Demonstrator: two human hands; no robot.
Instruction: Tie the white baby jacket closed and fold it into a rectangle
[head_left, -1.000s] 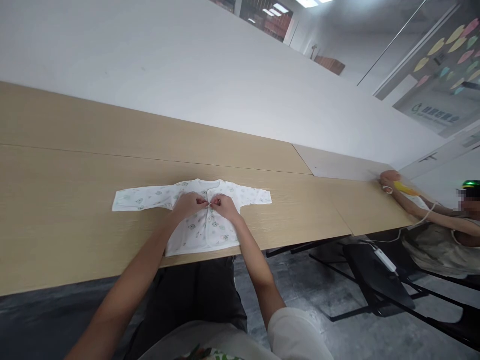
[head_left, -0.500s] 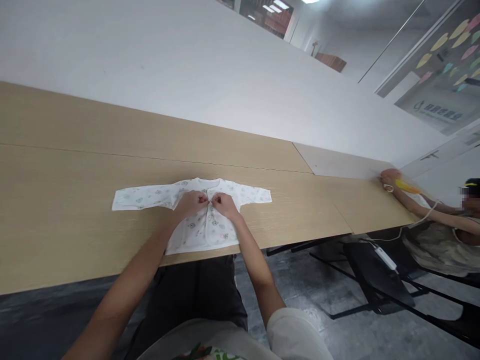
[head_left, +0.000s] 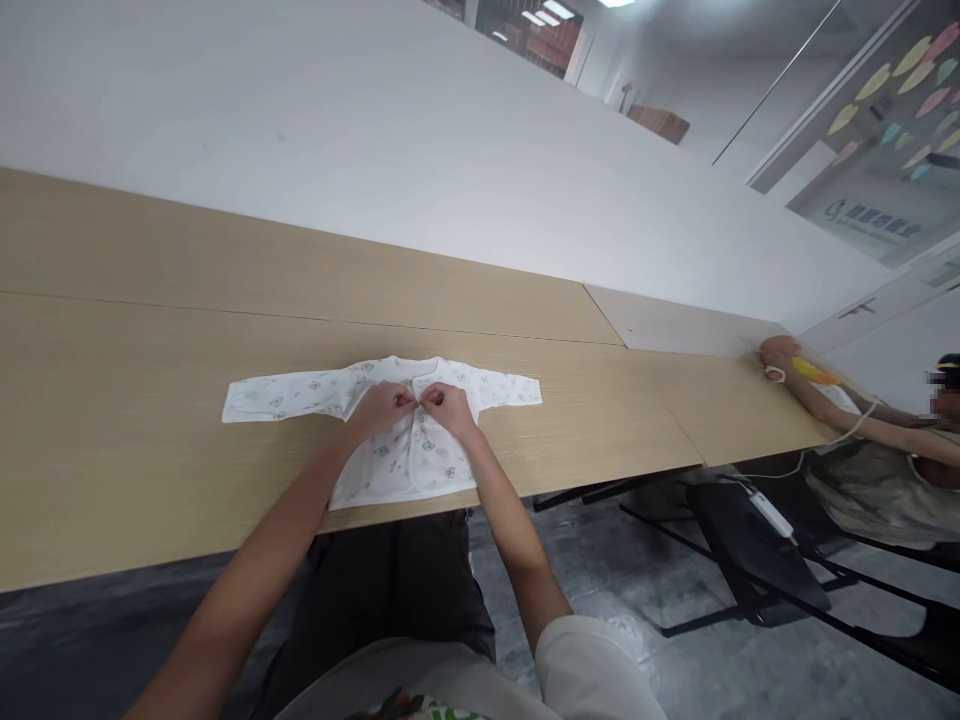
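A small white baby shirt [head_left: 390, 465] with a scattered print lies face up, its sleeves spread to both sides and its hem by the table's front edge. My left hand [head_left: 381, 408] pinches the front opening of the shirt from the left, below the neckline. From the right, my right hand [head_left: 448, 408] pinches the same opening, fingertips close to those of the left. A button shows on the front placket below the hands. Whatever lies right between the fingertips is too small to make out.
The shirt rests on a long wooden table [head_left: 150, 380] against a white wall [head_left: 300, 130]. At the far right another person's arms [head_left: 832, 410] reach over the table beside something yellow [head_left: 816, 372]. Black folding chairs [head_left: 750, 550] and a white power strip [head_left: 771, 517] on one stand below.
My fingertips have drawn slightly closer together at the shirt's opening. The shirt itself lies as before, and the view has shifted a little.
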